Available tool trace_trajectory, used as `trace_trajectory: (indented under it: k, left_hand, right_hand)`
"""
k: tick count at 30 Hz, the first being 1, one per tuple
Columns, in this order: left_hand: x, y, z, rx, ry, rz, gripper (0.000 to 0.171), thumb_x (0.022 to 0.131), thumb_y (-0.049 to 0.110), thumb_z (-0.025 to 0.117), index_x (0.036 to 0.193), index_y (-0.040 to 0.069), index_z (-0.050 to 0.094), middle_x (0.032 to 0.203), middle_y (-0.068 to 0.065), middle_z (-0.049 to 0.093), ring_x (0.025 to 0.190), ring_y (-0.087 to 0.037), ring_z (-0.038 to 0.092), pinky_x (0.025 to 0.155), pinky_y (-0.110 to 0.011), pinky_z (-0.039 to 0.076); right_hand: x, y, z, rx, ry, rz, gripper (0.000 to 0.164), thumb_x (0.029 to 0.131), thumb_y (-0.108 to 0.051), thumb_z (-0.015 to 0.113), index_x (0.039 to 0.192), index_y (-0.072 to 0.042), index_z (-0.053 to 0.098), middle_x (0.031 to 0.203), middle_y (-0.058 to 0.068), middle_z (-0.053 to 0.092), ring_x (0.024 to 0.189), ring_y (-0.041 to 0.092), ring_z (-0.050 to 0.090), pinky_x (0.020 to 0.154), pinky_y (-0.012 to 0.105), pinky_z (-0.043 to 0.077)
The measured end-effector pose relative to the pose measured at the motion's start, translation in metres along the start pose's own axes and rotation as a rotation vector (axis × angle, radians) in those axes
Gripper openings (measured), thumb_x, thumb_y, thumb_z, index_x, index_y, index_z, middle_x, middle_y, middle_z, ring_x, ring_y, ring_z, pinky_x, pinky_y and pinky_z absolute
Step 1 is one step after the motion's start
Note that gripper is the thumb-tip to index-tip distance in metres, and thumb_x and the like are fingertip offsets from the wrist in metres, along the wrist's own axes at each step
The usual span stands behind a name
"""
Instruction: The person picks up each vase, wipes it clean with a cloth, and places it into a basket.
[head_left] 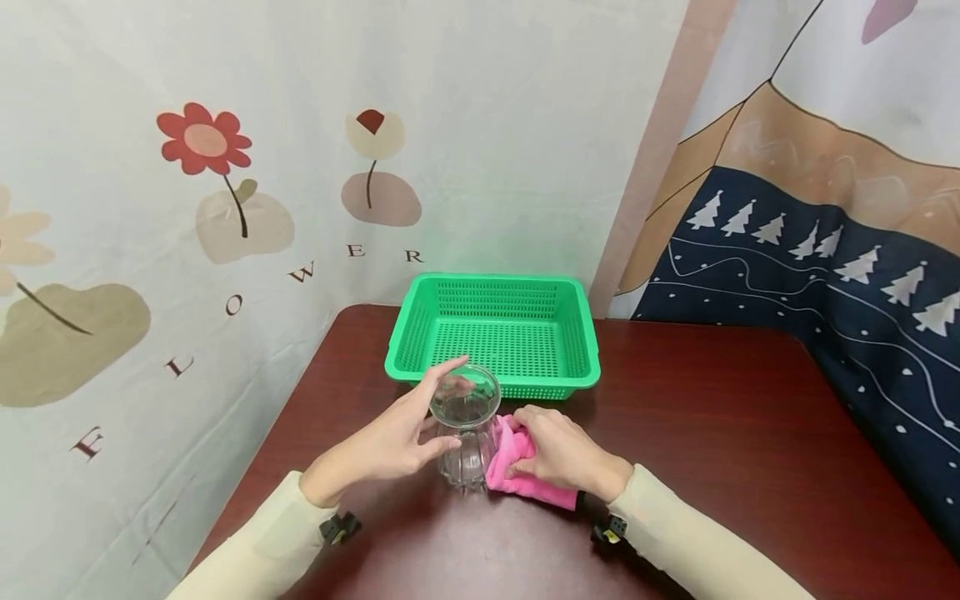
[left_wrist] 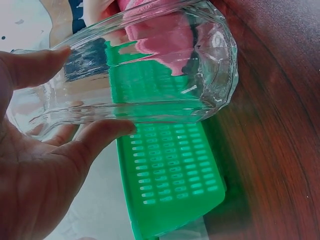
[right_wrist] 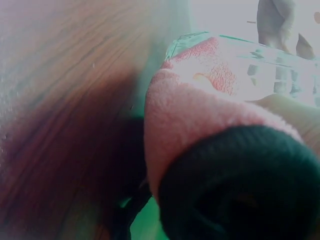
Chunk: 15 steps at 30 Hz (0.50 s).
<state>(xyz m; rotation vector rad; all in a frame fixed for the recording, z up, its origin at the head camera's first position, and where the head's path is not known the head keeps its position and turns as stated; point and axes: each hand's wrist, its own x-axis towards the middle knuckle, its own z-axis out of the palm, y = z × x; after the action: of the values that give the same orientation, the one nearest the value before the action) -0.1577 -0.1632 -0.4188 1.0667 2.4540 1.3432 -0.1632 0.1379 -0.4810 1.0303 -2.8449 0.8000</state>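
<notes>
A clear ribbed glass vase (head_left: 468, 457) with a wide round rim stands upright or nearly so near the table's middle. My left hand (head_left: 397, 437) grips it near the rim, thumb on the near side and fingers round the far side. On the vase's right side, my right hand (head_left: 564, 450) holds a bunched pink cloth (head_left: 551, 493) against the lower glass. In the left wrist view the ribbed vase (left_wrist: 150, 95) spans from the palm to its thick base. The right wrist view shows the fuzzy cloth (right_wrist: 200, 110) rolled up, with a dark edge (right_wrist: 235, 165).
Just behind the hands sits a green perforated plastic basket (head_left: 495, 383) with nothing seen in it. The dark red-brown table (head_left: 712, 433) reaches out to the right. Printed curtains (head_left: 510, 150) hang along the back and sides.
</notes>
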Motion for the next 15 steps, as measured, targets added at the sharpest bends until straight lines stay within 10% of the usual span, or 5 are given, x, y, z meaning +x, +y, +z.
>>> trace_trajectory:
  k: [15]
  left_hand:
    - [0.0006,-0.0007,-0.0005,-0.023,-0.004,-0.025,0.111,0.103,-0.007,0.082,0.185,0.025,0.014,0.168,-0.015,0.056,0.162,-0.038,0.055,0.119,-0.067,0.058]
  right_hand:
    - [-0.0019,0.0002,-0.0045,0.076,0.095,-0.047,0.051,0.082,-0.027,0.11,0.121,-0.007,0.083,0.11,-0.001,0.082,0.093,0.007,0.066,0.08,0.023,0.059]
